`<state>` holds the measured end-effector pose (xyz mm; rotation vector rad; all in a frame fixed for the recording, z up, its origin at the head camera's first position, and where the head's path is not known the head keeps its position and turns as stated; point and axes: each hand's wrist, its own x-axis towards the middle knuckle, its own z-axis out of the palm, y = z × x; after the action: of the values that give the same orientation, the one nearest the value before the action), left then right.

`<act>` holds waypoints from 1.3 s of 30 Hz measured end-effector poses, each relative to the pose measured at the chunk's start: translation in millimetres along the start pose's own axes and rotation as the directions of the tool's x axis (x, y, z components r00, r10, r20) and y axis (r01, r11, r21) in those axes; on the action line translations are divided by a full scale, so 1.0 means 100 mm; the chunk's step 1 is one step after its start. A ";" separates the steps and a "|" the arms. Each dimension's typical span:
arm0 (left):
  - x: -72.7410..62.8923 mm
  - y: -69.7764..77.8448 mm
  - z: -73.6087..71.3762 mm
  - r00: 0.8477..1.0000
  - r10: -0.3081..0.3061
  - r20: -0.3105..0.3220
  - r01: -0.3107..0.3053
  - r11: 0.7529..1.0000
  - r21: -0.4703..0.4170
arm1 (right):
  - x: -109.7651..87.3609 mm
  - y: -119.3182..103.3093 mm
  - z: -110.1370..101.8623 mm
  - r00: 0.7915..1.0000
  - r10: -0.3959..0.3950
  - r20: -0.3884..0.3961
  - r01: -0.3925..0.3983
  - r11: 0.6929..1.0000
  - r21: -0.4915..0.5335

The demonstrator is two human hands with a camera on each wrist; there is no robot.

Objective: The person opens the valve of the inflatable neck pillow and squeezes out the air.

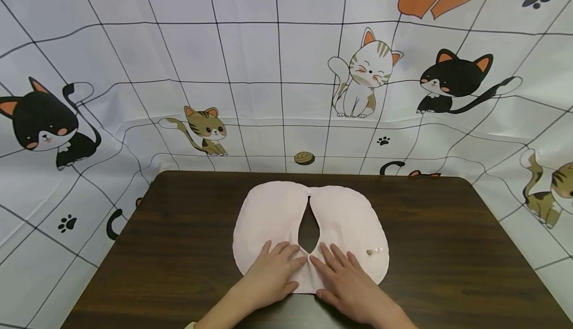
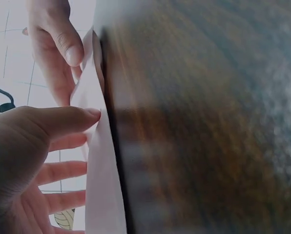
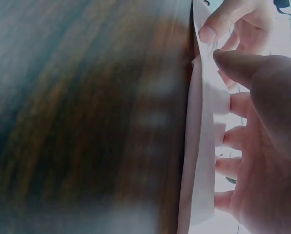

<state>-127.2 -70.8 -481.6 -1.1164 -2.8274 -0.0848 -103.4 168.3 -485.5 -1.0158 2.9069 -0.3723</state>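
Observation:
A pale pink, bib-like cloth point(image 1: 273, 209) lies flat on the dark wooden table. It has two rounded lobes, which meet at the far edge around a teardrop-shaped opening. My left hand point(image 1: 272, 273) rests on its near part, left of the opening's lower point, with fingers spread. On the other side of that point, my right hand point(image 1: 346, 280) touches the cloth with fingers extended. Both thumbs lie by the near edge, as the left wrist view shows with the left thumb point(image 2: 72, 119) on the cloth. A small whitish and brown mark or tag point(image 1: 374, 251) shows on the right lobe.
The brown table point(image 1: 192, 229) extends on both sides of the cloth. Behind it and at the sides hangs a white sheet point(image 1: 250, 50) with a black grid and printed cats, paw prints and hearts.

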 end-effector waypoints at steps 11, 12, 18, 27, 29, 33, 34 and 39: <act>0.26 -0.12 -0.02 0.995 -0.020 -0.098 0.014 0.998 -0.061 | 0.30 0.42 -0.27 0.990 0.099 -0.100 -0.087 0.989 0.122; 0.33 -0.15 -0.02 0.992 -0.039 -0.121 0.027 0.995 -0.100 | 0.36 0.50 -0.28 0.987 0.117 -0.112 -0.103 0.987 0.123; 0.77 -0.46 -0.04 0.958 -0.171 -0.232 0.101 0.953 -0.285 | 0.76 0.91 -0.23 0.968 0.207 -0.139 -0.195 0.976 0.095; 1.17 -0.81 0.03 0.937 -0.338 -0.083 0.326 0.936 -0.132 | 1.10 1.12 -0.11 0.952 0.299 -0.062 -0.295 0.954 0.058; 1.20 -0.85 0.06 0.934 -0.354 -0.044 0.347 0.930 -0.120 | 1.13 1.12 -0.07 0.951 0.305 -0.046 -0.303 0.952 0.040; 1.23 -0.87 0.10 0.935 -0.355 0.015 0.355 0.930 -0.097 | 1.15 1.07 -0.04 0.948 0.316 -0.031 -0.315 0.949 0.026; 1.24 -0.87 0.11 0.935 -0.355 0.029 0.356 0.929 -0.099 | 1.14 1.05 -0.03 0.947 0.320 -0.028 -0.320 0.947 0.022; 1.23 -0.86 0.15 0.934 -0.351 0.075 0.358 0.926 -0.122 | 1.13 1.01 -0.02 0.943 0.333 -0.019 -0.333 0.943 0.015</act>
<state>-276.4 -49.1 -483.5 -0.6181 -3.0765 -0.2803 -253.8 175.5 -503.3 -0.5019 3.0123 -0.3814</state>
